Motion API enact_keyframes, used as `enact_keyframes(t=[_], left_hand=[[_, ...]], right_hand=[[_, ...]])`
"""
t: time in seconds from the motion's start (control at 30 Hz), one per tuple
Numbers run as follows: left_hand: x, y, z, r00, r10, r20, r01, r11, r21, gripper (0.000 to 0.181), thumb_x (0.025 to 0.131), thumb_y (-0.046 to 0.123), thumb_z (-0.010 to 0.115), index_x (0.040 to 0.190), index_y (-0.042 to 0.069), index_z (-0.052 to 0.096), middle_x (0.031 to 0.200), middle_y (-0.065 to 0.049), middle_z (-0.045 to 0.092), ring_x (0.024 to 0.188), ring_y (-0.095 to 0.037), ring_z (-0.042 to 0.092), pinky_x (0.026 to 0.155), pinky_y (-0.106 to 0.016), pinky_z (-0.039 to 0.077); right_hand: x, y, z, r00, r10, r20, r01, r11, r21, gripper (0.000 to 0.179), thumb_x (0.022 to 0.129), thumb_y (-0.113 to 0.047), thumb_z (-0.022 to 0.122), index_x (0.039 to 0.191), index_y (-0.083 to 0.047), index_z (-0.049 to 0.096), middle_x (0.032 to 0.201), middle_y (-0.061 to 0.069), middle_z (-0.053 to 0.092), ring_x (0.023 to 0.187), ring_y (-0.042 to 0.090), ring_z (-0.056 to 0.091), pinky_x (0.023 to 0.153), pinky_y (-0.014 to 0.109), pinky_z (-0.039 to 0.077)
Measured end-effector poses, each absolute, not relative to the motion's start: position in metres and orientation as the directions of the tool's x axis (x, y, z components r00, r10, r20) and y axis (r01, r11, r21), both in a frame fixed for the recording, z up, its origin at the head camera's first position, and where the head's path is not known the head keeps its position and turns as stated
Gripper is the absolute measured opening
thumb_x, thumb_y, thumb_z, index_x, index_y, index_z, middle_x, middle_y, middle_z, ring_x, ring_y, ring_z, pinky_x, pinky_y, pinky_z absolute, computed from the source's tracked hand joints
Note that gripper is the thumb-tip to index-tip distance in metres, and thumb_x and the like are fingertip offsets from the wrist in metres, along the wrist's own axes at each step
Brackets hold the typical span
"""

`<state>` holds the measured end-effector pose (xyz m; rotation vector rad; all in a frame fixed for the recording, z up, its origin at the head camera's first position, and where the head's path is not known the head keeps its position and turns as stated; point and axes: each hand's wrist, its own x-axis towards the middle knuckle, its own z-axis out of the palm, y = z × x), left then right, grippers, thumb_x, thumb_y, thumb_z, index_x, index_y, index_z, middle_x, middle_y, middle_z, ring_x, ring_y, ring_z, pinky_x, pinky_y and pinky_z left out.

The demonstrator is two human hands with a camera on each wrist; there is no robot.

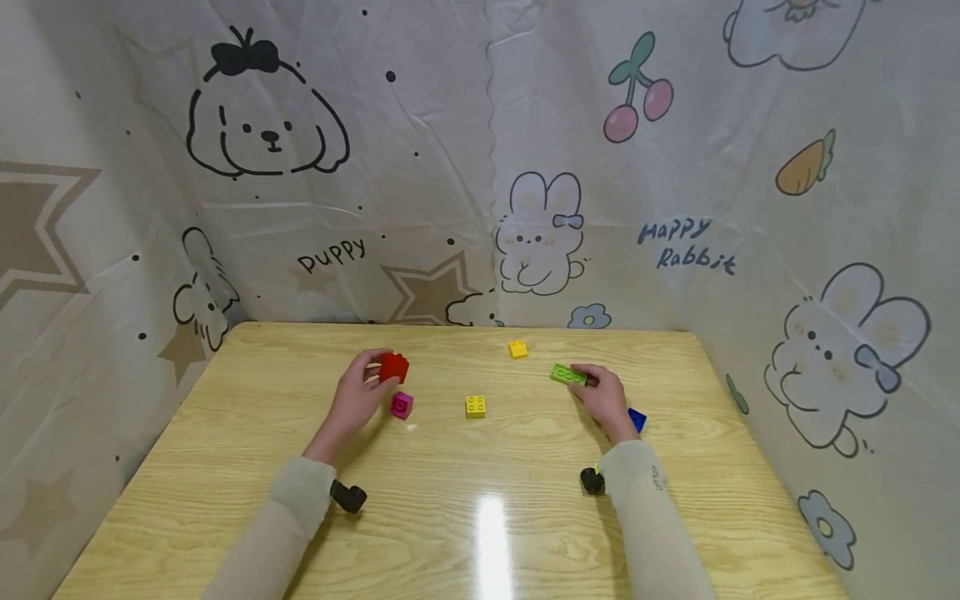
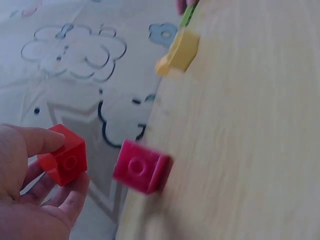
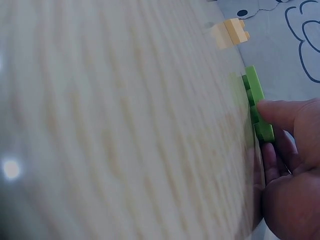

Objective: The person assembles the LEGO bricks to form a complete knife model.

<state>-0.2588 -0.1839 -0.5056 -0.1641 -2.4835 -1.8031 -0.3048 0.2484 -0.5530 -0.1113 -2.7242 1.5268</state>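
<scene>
My left hand [image 1: 358,398] pinches a red toy brick [image 1: 394,367] between thumb and fingers, and the left wrist view shows this red brick [image 2: 66,159] tilted. Close by on the table is a magenta brick [image 1: 402,405], tipped so that a stud faces sideways. Farther right, my right hand [image 1: 600,398] grips one end of a long, flat light-green brick [image 1: 567,375]. In the right wrist view the thumb lies against this green brick [image 3: 258,102], low by the tabletop. A blue brick [image 1: 637,419] is partly hidden behind the right wrist.
Between the hands on the wooden table [image 1: 420,500] sits a yellow brick [image 1: 476,407]. An orange-yellow brick [image 1: 518,349] lies near the back edge. Printed cloth walls [image 1: 420,192] enclose the table at the back and sides. Each wrist carries a small black camera.
</scene>
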Motion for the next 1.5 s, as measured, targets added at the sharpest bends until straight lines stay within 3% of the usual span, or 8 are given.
enact_keyframes(t=[0.3,0.6,0.87,1.2,1.5], left_hand=[[-0.241,-0.161,-0.514,-0.98,0.136,0.143,0.177,0.29,0.94,0.051,0.098,0.003,0.07,0.145,0.001,0.05,0.144,-0.02,0.054,0.127,-0.038,0.059,0.102,-0.037,0.056],[-0.218,-0.136,-0.52,-0.972,0.208,0.109,0.168,0.295,0.941,0.05,0.096,0.004,0.072,0.143,0.006,0.054,0.144,-0.016,0.056,0.127,-0.033,0.059,0.109,-0.047,0.051],[-0.203,-0.12,-0.527,-0.96,0.271,0.064,0.132,0.238,0.962,0.049,0.095,0.002,0.073,0.141,0.006,0.055,0.143,-0.015,0.057,0.128,-0.033,0.059,0.108,-0.043,0.053],[-0.189,-0.108,-0.536,-0.926,0.369,0.079,0.176,0.237,0.955,0.047,0.096,0.003,0.073,0.139,0.002,0.055,0.138,-0.018,0.061,0.123,-0.035,0.064,0.106,-0.04,0.054],[-0.181,-0.104,-0.542,-0.908,0.41,0.082,0.192,0.233,0.953,0.041,0.094,0.005,0.075,0.131,0.006,0.059,0.129,-0.013,0.067,0.118,-0.028,0.066,0.103,-0.035,0.055]], right_hand=[[-0.305,0.249,-0.551,-0.997,0.07,-0.024,0.057,0.516,-0.855,0.041,0.1,-0.01,0.069,0.141,-0.007,0.063,0.146,0.021,0.055,0.127,0.036,0.055,0.108,0.05,0.047],[-0.305,0.251,-0.552,-0.998,0.056,-0.014,0.04,0.508,-0.86,0.042,0.1,-0.009,0.068,0.142,-0.006,0.062,0.147,0.021,0.055,0.127,0.037,0.056,0.106,0.05,0.048],[-0.303,0.251,-0.551,-0.999,0.047,-0.026,0.046,0.475,-0.879,0.042,0.101,-0.009,0.067,0.143,-0.007,0.061,0.146,0.02,0.054,0.127,0.036,0.055,0.105,0.049,0.048],[-0.303,0.251,-0.553,-0.999,0.042,-0.023,0.04,0.482,-0.875,0.042,0.101,-0.009,0.067,0.142,-0.005,0.061,0.147,0.022,0.053,0.13,0.038,0.056,0.107,0.052,0.048],[-0.302,0.25,-0.552,-0.999,0.045,-0.029,0.047,0.471,-0.881,0.042,0.101,-0.008,0.067,0.142,-0.005,0.061,0.147,0.022,0.054,0.129,0.038,0.056,0.106,0.051,0.049]])
